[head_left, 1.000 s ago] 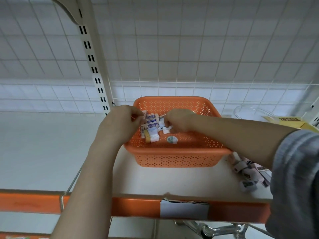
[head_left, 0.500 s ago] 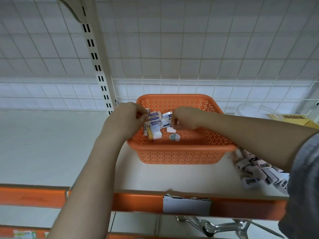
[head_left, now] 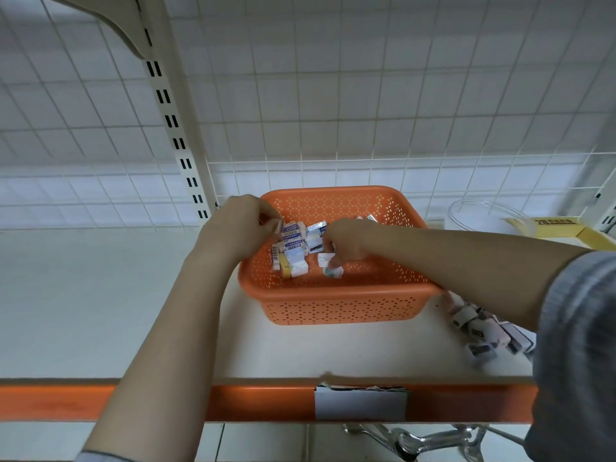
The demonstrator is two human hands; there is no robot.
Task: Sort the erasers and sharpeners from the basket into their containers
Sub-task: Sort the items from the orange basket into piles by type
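An orange perforated basket [head_left: 343,303] stands on the shelf and holds several white and blue wrapped erasers [head_left: 293,243]. My left hand [head_left: 238,225] is at the basket's left rim, its fingers curled round an eraser [head_left: 279,225] at the edge of the pile. My right hand [head_left: 345,240] reaches into the basket's middle, and its fingertips pinch a small white eraser [head_left: 325,257]. Just below that hand lies a small round white item [head_left: 333,271]. A clear round container [head_left: 480,216] stands to the right of the basket.
A pile of small pinkish sharpeners [head_left: 480,331] lies on the shelf right of the basket, partly behind my right arm. A yellow box [head_left: 563,228] sits at the far right. The shelf front has an orange strip [head_left: 50,403] with a white label [head_left: 360,403]. A wire grid backs the shelf.
My right hand has dipped lower into the basket's middle and closed its fingertips on a white eraser. My left hand stays at the left side of the pile.
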